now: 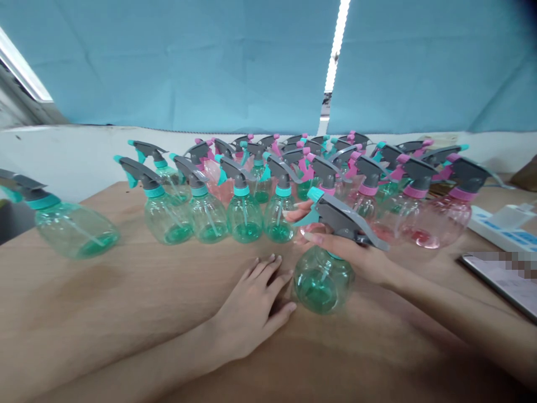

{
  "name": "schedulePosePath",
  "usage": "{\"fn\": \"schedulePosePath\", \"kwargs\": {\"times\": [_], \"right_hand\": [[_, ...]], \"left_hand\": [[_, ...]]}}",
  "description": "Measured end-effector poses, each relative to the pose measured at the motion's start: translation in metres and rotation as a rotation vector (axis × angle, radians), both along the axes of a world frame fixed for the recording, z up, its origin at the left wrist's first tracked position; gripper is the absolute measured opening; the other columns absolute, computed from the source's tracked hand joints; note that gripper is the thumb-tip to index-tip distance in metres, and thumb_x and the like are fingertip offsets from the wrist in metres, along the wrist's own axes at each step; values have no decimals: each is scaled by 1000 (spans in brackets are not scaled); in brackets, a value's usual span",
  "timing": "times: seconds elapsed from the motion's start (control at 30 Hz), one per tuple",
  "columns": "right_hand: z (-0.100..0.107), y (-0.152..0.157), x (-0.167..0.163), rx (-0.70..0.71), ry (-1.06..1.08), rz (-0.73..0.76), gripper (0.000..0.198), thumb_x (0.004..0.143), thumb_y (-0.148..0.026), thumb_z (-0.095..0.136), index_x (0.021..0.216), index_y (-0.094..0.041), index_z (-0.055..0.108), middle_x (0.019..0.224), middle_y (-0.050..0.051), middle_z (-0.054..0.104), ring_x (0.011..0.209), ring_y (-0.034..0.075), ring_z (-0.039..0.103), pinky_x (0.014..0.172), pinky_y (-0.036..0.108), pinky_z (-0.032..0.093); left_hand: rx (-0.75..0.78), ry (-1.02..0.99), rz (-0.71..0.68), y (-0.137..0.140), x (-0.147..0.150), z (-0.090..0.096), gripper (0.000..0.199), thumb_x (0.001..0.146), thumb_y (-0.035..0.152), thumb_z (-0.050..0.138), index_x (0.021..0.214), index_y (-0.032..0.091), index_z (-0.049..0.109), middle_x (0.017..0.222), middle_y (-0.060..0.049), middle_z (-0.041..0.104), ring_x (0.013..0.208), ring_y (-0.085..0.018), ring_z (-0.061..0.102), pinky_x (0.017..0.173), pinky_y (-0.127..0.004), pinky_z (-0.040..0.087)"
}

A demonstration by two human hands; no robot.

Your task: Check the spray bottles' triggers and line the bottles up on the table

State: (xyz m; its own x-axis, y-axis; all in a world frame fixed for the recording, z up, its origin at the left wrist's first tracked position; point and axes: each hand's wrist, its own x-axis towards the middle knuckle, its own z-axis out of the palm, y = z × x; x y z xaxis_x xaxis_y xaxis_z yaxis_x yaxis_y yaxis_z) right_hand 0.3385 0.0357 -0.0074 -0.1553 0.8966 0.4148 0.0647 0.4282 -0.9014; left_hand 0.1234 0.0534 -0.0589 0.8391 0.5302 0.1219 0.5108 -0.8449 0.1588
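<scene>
My right hand is closed round the neck of a green spray bottle, just under its grey trigger head with a turquoise nozzle. The bottle is clear green and tilted a little; whether its base touches the table I cannot tell. Flat on the wooden table, to the left of that bottle, lies my left hand with fingers spread and nothing in it. Behind both hands stand several similar bottles, among them a green one with a turquoise collar and a pink one with a pink collar.
Another green spray bottle stands apart at the far left. On the right are a phone and a white power strip with blue sockets. A white wall and blue sheeting rise behind the bottles.
</scene>
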Motion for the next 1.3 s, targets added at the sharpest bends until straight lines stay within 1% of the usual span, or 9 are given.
{"fn": "schedulePosePath", "kwargs": {"times": [0.1,0.17,0.4,0.53,0.67,0.83,0.93,1.1,1.3], "right_hand": [[3,0,0,3,-18,25,32,84,-27,64,114,-31,57,116,1,62,91,16,64,82,34,53],[5,0,0,4,-16,23,29,84,-25,63,111,-29,57,116,1,62,95,17,63,82,32,53],[11,-4,-2,-6,23,-24,9,83,-25,64,89,-23,58,88,-2,59,71,11,59,64,25,53],[11,-6,1,-36,-60,-60,13,84,-34,62,89,-23,56,82,-1,61,74,15,61,69,30,52],[11,-8,4,-16,-207,-126,23,85,-47,57,87,-24,57,74,0,63,69,17,61,62,32,50],[11,-12,3,-36,-226,-150,20,86,-45,56,91,-27,61,70,-2,58,62,15,56,59,30,47],[9,-10,2,-26,-209,-105,19,87,-45,56,94,-28,59,75,-2,57,60,14,53,56,29,44],[7,-4,1,28,-147,-49,19,85,-38,60,102,-29,59,97,-1,61,53,9,46,53,28,40],[5,-5,-1,46,-112,-59,25,84,-34,62,109,-29,59,110,1,63,58,10,52,55,28,43]], "left_hand": [[0,11,0,0,0,0,45,96,42,47,132,15,49,145,-15,40,136,-30,32,108,-50,30],[2,14,-1,0,-1,-1,45,96,42,48,132,15,49,144,-16,41,136,-30,32,108,-50,29],[11,-41,-2,0,-1,-3,45,95,42,50,132,16,49,143,-14,44,134,-31,36,107,-50,32],[26,-27,-9,0,-1,-2,45,96,41,49,133,16,48,143,-15,43,134,-30,35,107,-49,32],[30,-12,-13,1,-1,-2,46,96,41,48,135,15,46,143,-16,43,134,-30,34,107,-49,32],[35,7,-8,1,0,-2,48,96,41,47,136,15,46,143,-16,42,135,-30,34,108,-50,30],[32,11,-7,0,0,-2,47,96,41,49,135,14,47,144,-16,42,135,-30,34,108,-49,31],[27,-3,2,1,-1,-3,44,95,41,50,132,16,50,145,-15,41,135,-31,34,108,-50,31],[23,-20,-2,1,-1,-3,45,95,42,49,131,16,49,144,-15,42,134,-31,35,107,-49,32]]}}
